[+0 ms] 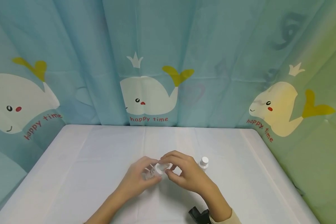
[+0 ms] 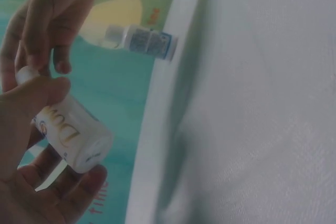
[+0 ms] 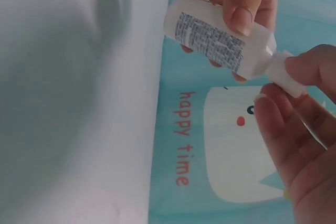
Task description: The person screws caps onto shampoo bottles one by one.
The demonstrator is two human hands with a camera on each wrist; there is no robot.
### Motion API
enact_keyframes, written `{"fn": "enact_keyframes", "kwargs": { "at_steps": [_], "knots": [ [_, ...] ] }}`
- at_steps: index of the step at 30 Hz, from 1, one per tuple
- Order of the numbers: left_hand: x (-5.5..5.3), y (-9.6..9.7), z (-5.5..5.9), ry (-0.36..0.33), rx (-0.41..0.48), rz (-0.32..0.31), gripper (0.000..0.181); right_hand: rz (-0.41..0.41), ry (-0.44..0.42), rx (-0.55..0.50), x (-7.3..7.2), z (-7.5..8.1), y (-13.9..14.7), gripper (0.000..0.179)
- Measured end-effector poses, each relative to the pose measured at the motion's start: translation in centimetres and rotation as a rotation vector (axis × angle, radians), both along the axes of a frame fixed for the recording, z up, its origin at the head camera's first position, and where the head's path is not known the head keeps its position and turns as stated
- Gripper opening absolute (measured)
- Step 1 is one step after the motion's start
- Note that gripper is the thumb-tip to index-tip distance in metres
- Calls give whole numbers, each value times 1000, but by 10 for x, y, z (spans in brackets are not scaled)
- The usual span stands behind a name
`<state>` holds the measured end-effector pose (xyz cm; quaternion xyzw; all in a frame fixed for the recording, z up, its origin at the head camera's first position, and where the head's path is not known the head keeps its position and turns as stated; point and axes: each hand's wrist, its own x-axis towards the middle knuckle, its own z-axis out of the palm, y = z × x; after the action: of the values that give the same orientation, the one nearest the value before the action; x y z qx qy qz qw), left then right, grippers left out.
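My left hand (image 1: 140, 177) grips a small white bottle (image 3: 210, 38) around its body, thumb on one side and fingers on the other. The bottle is tilted, its cap end toward my right hand (image 1: 186, 174). In the right wrist view, the right thumb and fingers pinch the white cap (image 3: 286, 74), which sits at the bottle's neck. A block of small print faces that camera, while gold lettering shows on the bottle in the left wrist view. A second white bottle (image 2: 149, 43) with a white cap stands upright on the table, beyond the right hand.
A white cloth covers the table (image 1: 100, 149). Behind it hangs a blue-green curtain (image 1: 212, 62) printed with whales. Near the table's front, beside the right wrist, is a black object (image 1: 200, 215). A light sleeve (image 1: 226, 217) shows on the right arm.
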<state>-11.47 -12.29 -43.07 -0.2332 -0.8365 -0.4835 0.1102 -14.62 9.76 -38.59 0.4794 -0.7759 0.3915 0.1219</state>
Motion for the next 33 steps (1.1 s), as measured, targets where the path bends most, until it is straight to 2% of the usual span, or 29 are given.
{"fn": "enact_keyframes", "kwargs": {
  "at_steps": [8, 14, 20, 25, 33],
  "knots": [
    [1, 2, -3, -2, 10, -7, 40, -51, 5, 11, 0, 2, 0, 30],
    [3, 2, -4, -6, 3, -23, 42, -23, 5, -5, 4, -1, -3, 22],
    [2, 1, -1, -18, -7, -1, 40, -3, -3, 13, 3, 1, -1, 24],
    [3, 0, 0, -24, -5, 4, 42, -26, -17, 16, 2, 2, 0, 29],
    [5, 4, 2, 10, -1, -7, 40, -42, 3, 3, 3, 0, -2, 19]
  ]
}}
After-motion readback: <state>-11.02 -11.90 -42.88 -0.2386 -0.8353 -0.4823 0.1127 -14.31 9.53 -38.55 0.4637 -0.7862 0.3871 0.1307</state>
